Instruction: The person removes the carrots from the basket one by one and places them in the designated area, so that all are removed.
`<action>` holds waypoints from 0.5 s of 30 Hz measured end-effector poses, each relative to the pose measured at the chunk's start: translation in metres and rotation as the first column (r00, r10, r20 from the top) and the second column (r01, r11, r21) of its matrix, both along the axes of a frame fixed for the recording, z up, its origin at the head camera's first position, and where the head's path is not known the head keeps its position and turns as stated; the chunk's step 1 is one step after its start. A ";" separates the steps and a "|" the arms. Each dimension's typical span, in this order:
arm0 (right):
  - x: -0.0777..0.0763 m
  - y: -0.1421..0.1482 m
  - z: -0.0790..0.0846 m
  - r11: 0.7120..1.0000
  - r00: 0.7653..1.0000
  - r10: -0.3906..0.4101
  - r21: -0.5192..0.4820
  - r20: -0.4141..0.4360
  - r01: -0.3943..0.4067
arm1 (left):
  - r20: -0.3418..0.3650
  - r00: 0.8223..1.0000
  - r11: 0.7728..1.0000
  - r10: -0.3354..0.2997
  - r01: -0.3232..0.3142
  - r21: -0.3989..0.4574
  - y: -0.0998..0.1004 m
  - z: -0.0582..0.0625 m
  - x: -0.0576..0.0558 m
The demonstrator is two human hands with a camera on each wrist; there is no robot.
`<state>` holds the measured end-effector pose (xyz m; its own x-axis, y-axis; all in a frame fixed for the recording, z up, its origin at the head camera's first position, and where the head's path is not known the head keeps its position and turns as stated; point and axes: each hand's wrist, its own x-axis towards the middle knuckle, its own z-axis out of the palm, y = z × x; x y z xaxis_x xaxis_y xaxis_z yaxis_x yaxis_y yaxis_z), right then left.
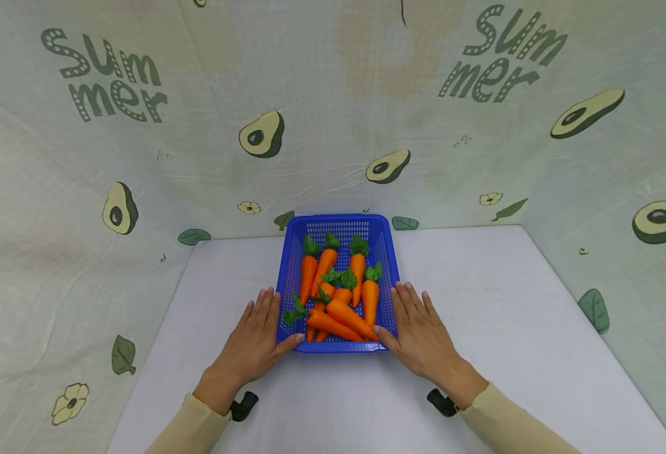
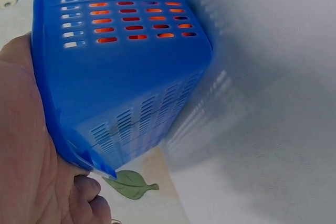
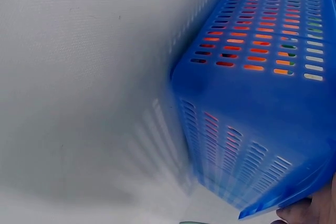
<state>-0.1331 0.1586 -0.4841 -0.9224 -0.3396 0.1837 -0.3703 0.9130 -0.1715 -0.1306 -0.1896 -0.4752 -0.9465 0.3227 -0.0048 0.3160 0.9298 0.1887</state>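
Note:
A blue plastic basket (image 1: 337, 346) with slotted walls holds several orange carrots (image 1: 345, 313) with green leafy tops. At its near left corner in the head view lies my left hand (image 1: 255, 343), fingers straight along the outside and thumb over the rim. My right hand (image 1: 420, 337) rests the same way at the near right corner, its thumb over the rim too. In the left wrist view the left hand (image 2: 31, 145) touches the basket's rim. Only fingertips of the right hand (image 3: 312, 208) show in the right wrist view, beside the rim.
The basket stands on a white-covered table (image 1: 508, 315), near its back edge. Behind and at the sides hangs a pale cloth (image 1: 321, 82) printed with avocados, leaves and lettering. Dark straps (image 1: 244, 407) sit at both wrists.

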 end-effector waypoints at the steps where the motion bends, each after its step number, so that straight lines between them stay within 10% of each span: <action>1: 0.000 0.000 0.000 1.000 1.000 0.001 0.001 -0.001 -0.001 | 0.003 1.000 1.000 0.001 -0.001 0.000 0.000 0.000 0.000; 15: -0.006 0.004 0.008 0.999 0.996 0.049 -0.013 -0.081 -0.051 | 0.041 0.999 1.000 0.003 -0.004 0.007 0.002 0.004 0.000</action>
<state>-0.1395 0.1627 -0.4766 -0.8865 -0.3815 0.2621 -0.4285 0.8905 -0.1531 -0.1309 -0.1880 -0.4716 -0.9466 0.3196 -0.0416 0.3047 0.9295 0.2078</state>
